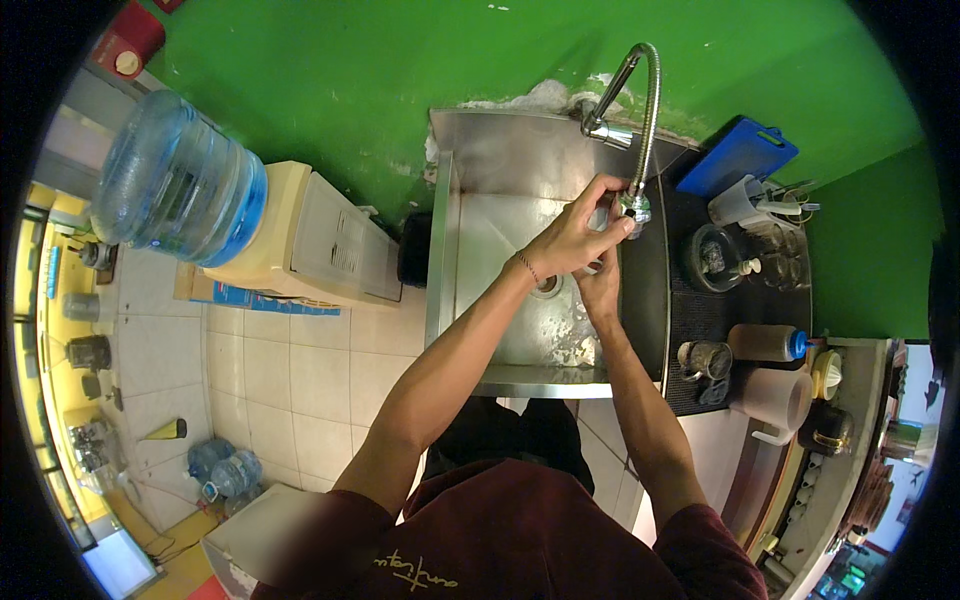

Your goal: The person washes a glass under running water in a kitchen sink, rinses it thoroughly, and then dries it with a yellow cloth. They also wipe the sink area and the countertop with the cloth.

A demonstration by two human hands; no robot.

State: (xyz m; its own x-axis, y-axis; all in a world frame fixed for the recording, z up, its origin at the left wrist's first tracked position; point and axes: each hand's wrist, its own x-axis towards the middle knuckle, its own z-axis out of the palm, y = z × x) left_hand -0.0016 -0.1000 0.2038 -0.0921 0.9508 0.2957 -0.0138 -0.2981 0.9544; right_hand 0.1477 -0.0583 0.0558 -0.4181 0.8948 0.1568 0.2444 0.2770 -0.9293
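Note:
Under the spray head (634, 204) of the flexible steel faucet, my left hand (574, 234) curves around a clear vessel (598, 218), probably glass. Its thumb and fingertips reach beside the spray head; whether they touch it I cannot tell. My right hand (600, 289) supports the same vessel from below and is partly covered by the left. Most of the vessel is hidden by my fingers. Both hands are over a stainless steel sink (495, 315), whose drain (548, 286) shows below them. Water glistens on the basin floor.
Right of the sink, a black counter mat holds a glass mug (705, 360), a lidded glass container (712, 259), a squeeze bottle (765, 343) and a plastic pitcher (772, 401). A blue cutting board (739, 155) leans on the wall. A water dispenser (341, 232) stands at left.

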